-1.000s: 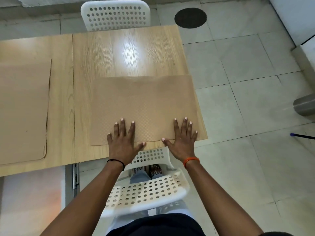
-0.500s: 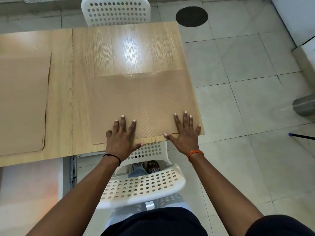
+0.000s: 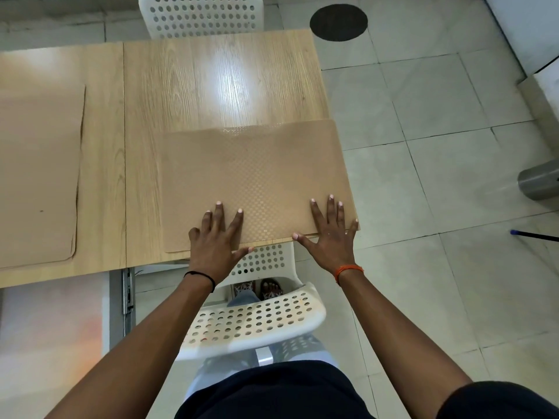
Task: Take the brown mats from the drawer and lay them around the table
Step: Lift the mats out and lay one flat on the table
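Observation:
A brown textured mat [image 3: 254, 179] lies flat at the near right end of the wooden table [image 3: 211, 83], its near edge along the table's edge. My left hand [image 3: 216, 241] rests palm down on the mat's near left part, fingers spread. My right hand [image 3: 331, 232] presses flat on the near right corner, fingers spread, thumb at the table's edge. Neither hand grips anything. A second brown mat [image 3: 37, 173] lies flat on the table at the left, partly cut off by the frame.
A white perforated chair [image 3: 257, 316] stands between me and the table. Another white chair [image 3: 201, 13] stands at the far side. Tiled floor to the right holds a black round mark [image 3: 338, 22], a grey cylinder [image 3: 540, 181] and a blue-tipped stick [image 3: 532, 235].
Both hands have stayed flat on the mat; the right hand has slid a little to the right, toward the mat's corner. The view shifted slightly.

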